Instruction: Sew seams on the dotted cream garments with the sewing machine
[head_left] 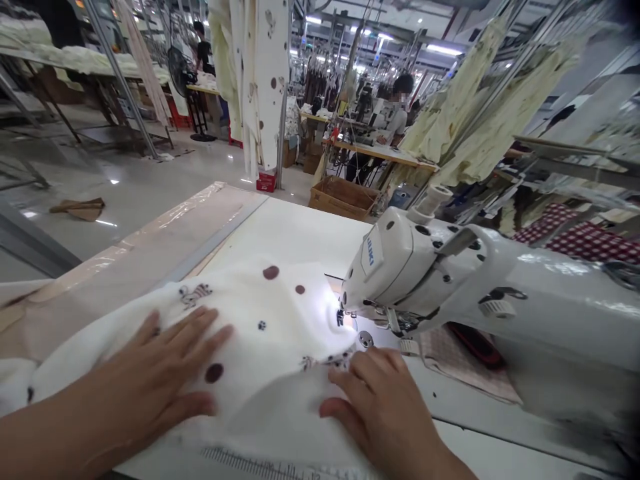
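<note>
A white fleece fabric (270, 333) with brown dots and small animal prints lies on the sewing table (295, 230). My left hand (155, 377) rests flat on it at the left, fingers spread. My right hand (385, 407) lies on the fabric's right edge, fingers together and stretched toward the needle area (350, 320) of the white sewing machine (450, 280). The fabric's far edge runs under the machine head, lit by its lamp.
A ruler strip (260, 467) lies at the table's near edge. Checked cloth (450, 353) sits under the machine arm. Cream garments (490, 113) hang at the right and printed ones (265, 73) in the centre. A cardboard box (343, 197) stands behind the table. A seated person (390, 120) works beyond.
</note>
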A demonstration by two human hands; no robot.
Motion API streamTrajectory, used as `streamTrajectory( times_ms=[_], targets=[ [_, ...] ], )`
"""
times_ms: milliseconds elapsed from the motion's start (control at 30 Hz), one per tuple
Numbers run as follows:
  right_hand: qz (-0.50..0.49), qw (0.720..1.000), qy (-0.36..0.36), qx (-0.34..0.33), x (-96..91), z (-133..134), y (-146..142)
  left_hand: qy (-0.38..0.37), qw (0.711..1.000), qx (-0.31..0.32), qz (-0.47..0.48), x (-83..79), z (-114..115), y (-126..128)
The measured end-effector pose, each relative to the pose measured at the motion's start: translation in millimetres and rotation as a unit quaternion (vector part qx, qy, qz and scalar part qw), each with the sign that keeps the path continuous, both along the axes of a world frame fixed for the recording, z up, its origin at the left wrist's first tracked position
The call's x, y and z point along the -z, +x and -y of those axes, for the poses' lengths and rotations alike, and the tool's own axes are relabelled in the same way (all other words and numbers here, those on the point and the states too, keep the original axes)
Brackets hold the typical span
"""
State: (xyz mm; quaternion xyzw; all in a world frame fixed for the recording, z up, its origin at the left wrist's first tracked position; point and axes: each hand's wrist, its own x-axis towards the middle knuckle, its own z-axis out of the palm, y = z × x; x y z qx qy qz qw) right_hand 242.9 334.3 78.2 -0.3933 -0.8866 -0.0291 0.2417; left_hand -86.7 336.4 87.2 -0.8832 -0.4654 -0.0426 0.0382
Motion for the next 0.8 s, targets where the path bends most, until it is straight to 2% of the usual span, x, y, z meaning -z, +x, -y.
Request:
streamTrajectory(
  times_ms=[133, 200, 267, 333, 367, 400, 433, 467, 533, 600, 700, 800],
  targets=[
    [0.068, 0.997, 0.031, -0.030, 5.0, 3, -9, -0.057, 0.998, 0.013, -0.019, 12.0, -24, -24],
    [0.094, 0.995, 0.041, -0.010, 7.3, 5, -6, -0.073, 0.997, 0.002, -0.024, 9.5, -24, -37],
    [0.098, 0.994, 0.043, 0.002, 7.0, 6, -2, -0.048, 0.998, -0.034, -0.018, -0.2, -14, -40],
    [0.077, 0.997, 0.030, -0.005, 4.6, 5, 1, -0.023, 0.999, -0.047, -0.003, -16.2, -5, -23],
    [0.059, 0.998, 0.020, -0.008, 3.2, 3, 2, -0.032, 0.999, -0.030, 0.002, -25.0, -4, -5],
    [0.042, 0.999, 0.010, -0.005, 2.0, 0, 3, -0.071, 0.997, 0.003, 0.007, -32.8, -6, 17],
    [0.028, 1.000, 0.001, 0.003, 1.3, -3, 5, -0.113, 0.994, 0.003, 0.009, -38.8, -11, 43],
    [0.021, 1.000, -0.008, 0.017, 1.2, -7, 7, -0.120, 0.992, 0.015, 0.016, -42.1, -19, 69],
    [0.027, 0.998, -0.028, 0.039, 2.8, -16, 13, -0.100, 0.994, 0.051, 0.017, -40.2, -36, 116],
    [0.055, 0.995, -0.063, 0.047, 5.6, -23, 21, -0.096, 0.994, 0.046, 0.003, -30.1, -51, 144],
    [0.080, 0.987, -0.113, 0.075, 9.3, -29, 30, -0.044, 0.997, 0.067, 0.020, -11.6, -60, 149],
    [0.067, 0.982, -0.141, 0.104, 10.7, -30, 34, 0.085, 0.978, 0.168, 0.091, 2.1, -54, 134]
  ],
)
